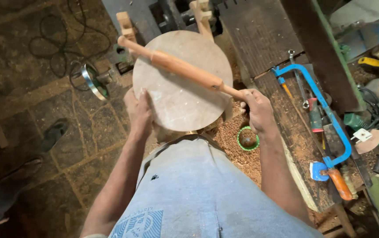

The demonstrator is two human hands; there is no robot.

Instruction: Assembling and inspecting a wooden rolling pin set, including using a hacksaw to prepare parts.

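The person stands over a stone-paved floor (pixel 66 132) in a cluttered workshop, holding a round wooden board (pixel 178 83) out in front of the body. The left hand (pixel 138 112) lies flat against the board's lower left rim, its grip spread open and pressing rather than clenched. The right hand (pixel 256 110) has its grip clenched around one thin end of a wooden rolling pin (pixel 180 69), which lies slantwise across the board's face, its far end reaching past the board's upper left rim. To the right runs a rough wooden surface (pixel 286 132) thick with sawdust; a blue-framed hacksaw (pixel 321 101) with an orange handle lies along its right edge, among other hand tools and a yellow-handled one near the far right corner. A small green-rimmed ring (pixel 247 139) sits in the sawdust just below the right hand. On the floor at upper left lie black cables (pixel 61 44) and a shiny metal ring (pixel 91 81).
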